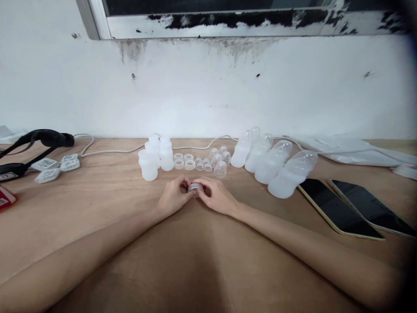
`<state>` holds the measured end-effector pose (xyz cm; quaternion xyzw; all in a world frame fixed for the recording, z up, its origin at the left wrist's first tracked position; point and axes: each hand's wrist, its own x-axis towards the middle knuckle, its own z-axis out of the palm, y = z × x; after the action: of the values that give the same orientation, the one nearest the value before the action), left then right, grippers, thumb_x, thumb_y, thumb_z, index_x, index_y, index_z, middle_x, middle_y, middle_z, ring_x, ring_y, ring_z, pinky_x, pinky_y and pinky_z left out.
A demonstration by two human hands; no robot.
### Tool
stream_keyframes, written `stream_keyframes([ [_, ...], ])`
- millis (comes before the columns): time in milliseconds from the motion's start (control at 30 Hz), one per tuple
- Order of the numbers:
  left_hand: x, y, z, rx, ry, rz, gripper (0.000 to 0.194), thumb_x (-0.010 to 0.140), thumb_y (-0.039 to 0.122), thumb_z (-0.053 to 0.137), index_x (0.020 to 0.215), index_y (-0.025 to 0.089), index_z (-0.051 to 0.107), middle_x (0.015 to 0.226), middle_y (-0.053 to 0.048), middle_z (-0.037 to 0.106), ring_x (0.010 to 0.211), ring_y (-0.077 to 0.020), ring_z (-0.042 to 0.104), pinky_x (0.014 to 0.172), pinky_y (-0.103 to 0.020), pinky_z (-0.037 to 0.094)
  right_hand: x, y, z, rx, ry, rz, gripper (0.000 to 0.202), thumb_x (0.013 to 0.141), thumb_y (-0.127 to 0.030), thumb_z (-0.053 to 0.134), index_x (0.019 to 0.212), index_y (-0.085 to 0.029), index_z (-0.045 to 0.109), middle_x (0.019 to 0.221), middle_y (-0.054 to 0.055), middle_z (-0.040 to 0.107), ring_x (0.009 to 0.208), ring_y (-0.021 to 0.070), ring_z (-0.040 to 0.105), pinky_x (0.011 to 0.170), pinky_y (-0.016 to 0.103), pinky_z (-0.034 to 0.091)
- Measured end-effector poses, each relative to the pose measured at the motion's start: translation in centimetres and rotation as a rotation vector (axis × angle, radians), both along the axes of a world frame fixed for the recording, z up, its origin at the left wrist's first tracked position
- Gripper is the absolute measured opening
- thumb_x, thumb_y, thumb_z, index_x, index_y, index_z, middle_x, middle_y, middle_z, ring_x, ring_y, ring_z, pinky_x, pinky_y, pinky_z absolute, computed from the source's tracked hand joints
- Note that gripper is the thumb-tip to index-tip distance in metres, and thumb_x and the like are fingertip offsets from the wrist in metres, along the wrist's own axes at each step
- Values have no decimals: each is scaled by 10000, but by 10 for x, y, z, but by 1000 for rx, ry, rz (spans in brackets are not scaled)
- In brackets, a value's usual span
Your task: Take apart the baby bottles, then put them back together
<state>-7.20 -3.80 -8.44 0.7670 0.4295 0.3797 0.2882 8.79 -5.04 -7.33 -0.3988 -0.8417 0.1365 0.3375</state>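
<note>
Nearest: bare forearms come in from both bottom corners over the wood tabletop [182,261]. L hand [176,195] & R hand [218,195] meet approx. mid-view, both pinching w/ thumb + fingers on opp. sides of a small round part [196,187], whitish ring on top, clear below. It's held just above or on the wood; can't tell which. Fingers hide its sides.

R side, a bit past hand level: 2 phones [339,208], dark screens up, side by side at an angle. Far L edge: red item [5,198], partly out of view.

Just beyond hands, L to R: group of white bottles [149,167], upright, no caps; white rings [190,164], 2 x 2; small clear teat-shaped pcs [207,165]; clear domes [220,168], grouped; then 4 white bottles w/ clear domed caps [282,180] in a slanted row, nearest one beside the phones.

L side: 4 small white packs [47,175] w/ printed labels, near black strap gear [48,137].

Back: white cable [114,151] along the rear, plastic bag [355,150] back R. Then white wall [195,95], marked/stained, & window frame [130,27] w/ peeling black patches.
</note>
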Motion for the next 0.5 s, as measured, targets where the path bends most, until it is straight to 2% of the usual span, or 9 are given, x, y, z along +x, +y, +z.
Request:
stream_keyframes([
  [233,-2,3,-1,-22,45,0,159,655,274,577,707,156,483,695,13,563,658,-117,520,591,-224,381,0,1,-3,-8,-56,-5,255,717,-131,463,945,-168,571,780,26,546,637,101,462,608,225,374],
  [500,1,0,7,19,125,9,96,658,213,549,704,152,491,631,28,519,575,-91,454,517,-201,336,-5,1,-2,-80,-50,-69,229,711,-93,448,877,-154,593,723,22,533,623,100,453,615,225,364],
])
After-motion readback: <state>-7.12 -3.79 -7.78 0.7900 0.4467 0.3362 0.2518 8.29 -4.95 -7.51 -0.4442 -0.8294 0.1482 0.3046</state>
